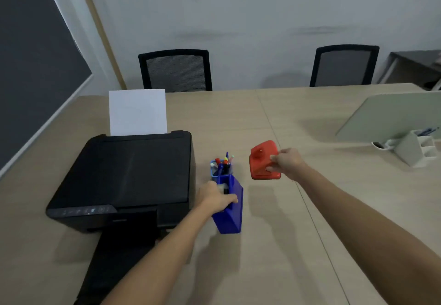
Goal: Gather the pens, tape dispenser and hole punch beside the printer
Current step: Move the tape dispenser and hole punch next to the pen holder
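Observation:
A black printer (128, 175) with a white sheet (137, 111) standing in its rear tray sits at the left of the table. Just right of it stands a blue cup of pens (222, 167). In front of the cup is a blue tape dispenser (230, 214), gripped from the top by my left hand (216, 197). Further right, my right hand (287, 164) holds a red hole punch (262, 160) by its right side, low over the table or resting on it.
The wooden table (274, 245) has a seam running diagonally. A pale divider panel (391, 116) and a white desk organiser (416, 149) stand at the right. Two black mesh chairs (176, 70) (344, 66) are at the far edge.

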